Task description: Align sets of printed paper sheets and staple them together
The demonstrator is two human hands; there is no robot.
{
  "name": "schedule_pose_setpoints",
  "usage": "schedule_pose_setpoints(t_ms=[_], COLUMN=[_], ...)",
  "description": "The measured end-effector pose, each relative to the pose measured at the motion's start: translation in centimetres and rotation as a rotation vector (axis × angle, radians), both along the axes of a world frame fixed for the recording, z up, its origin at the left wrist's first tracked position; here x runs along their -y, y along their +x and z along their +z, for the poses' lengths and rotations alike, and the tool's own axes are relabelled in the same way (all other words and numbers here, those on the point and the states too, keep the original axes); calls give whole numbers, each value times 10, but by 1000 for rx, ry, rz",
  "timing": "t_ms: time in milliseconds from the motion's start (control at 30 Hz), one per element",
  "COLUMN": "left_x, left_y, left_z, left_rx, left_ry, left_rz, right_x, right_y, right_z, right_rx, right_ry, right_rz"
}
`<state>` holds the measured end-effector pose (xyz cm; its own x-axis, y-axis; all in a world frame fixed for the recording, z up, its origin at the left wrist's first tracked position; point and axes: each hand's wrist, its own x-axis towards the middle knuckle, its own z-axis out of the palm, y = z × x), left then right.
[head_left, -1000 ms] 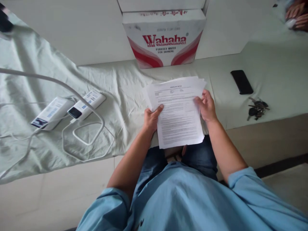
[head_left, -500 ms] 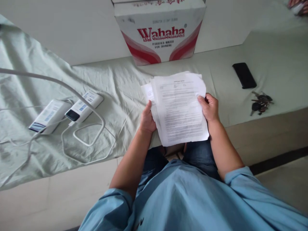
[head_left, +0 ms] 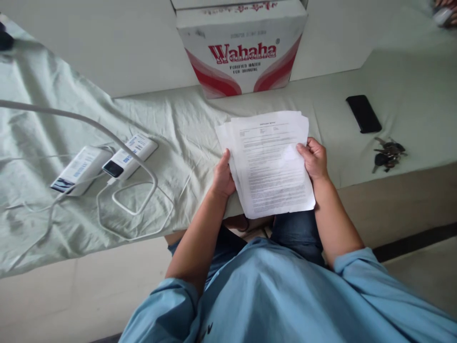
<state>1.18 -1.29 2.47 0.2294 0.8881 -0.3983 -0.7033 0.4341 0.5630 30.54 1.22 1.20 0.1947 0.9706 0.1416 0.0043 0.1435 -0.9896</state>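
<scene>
A loose stack of printed paper sheets (head_left: 273,176) is held up over the near edge of the cloth-covered table. Along the stack's left edge, my left hand (head_left: 223,176) is closed, thumb on top and the other fingers hidden beneath. My right hand (head_left: 314,157) pinches the right edge, its thumb on the printed face. The sheets are not squared up; some corners stick out at the upper left. Small dense text covers the top sheet, too fine to read.
A Wahaha water carton (head_left: 246,57) stands behind the papers. On the right lie a black phone (head_left: 364,114) and a bunch of keys (head_left: 389,153). Two white power banks (head_left: 134,155) with white cables (head_left: 154,178) rest on the green tablecloth (head_left: 182,119) at left. Another person's hand (head_left: 450,7) shows top right.
The sheets have shifted slightly within my hands, and the pale slip that showed at the upper left is now covered. The view has moved a little; both hands keep their hold.
</scene>
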Motion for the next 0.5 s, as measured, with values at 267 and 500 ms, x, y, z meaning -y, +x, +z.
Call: schedule_pose_setpoints(t_ms=[267, 500], left_x=[0, -2], left_y=[5, 1], left_z=[1, -11], left_rx=[-29, -85], left_ry=[37, 34], left_rz=[-5, 5], right_x=[-2, -2], right_y=[-1, -1], right_z=[2, -2], right_rx=[12, 62], right_ry=[6, 11], right_rz=[15, 47])
